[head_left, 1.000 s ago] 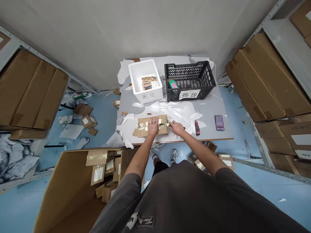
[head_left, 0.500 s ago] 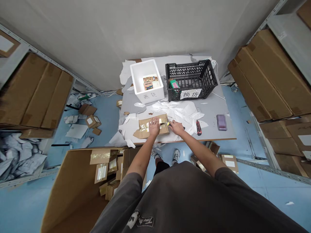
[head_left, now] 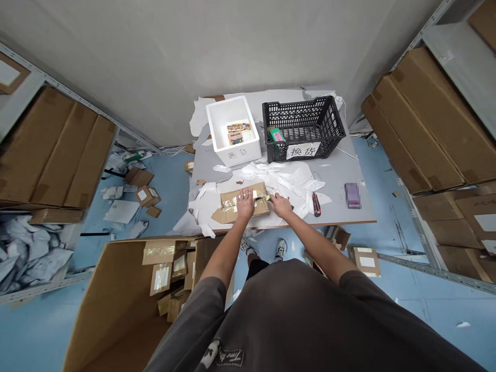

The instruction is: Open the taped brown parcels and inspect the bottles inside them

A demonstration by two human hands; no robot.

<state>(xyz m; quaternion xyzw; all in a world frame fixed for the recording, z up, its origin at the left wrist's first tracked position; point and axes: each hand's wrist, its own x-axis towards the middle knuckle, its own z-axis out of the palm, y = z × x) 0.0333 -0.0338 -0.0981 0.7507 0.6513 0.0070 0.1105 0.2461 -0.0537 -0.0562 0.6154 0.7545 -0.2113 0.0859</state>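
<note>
A small cardboard box [head_left: 229, 199] with shiny clear tape lies near the table's front edge. My left hand [head_left: 245, 203] rests flat on top of it, fingers stretched out. At the box's right end, my right hand [head_left: 280, 205] is closed around a utility knife [head_left: 268, 198]. Only the knife's yellow front part and a dark tail end show; the blade is too small to make out. Crumpled white paper [head_left: 284, 178] lies just behind both hands. To the right of my right hand is a red and black tool [head_left: 316, 204].
A white foam box [head_left: 243, 153] and a black plastic crate [head_left: 279, 154] stand at the table's back, each with small packs inside. A purple phone-like object [head_left: 352, 196] lies right. Below left is a large carton [head_left: 112, 289] of parcels. Shelves with cartons [head_left: 422, 119] flank both sides.
Both hands stay almost in place on the box and knife. The whole view has shifted very slightly; nothing has been taken up or let go.
</note>
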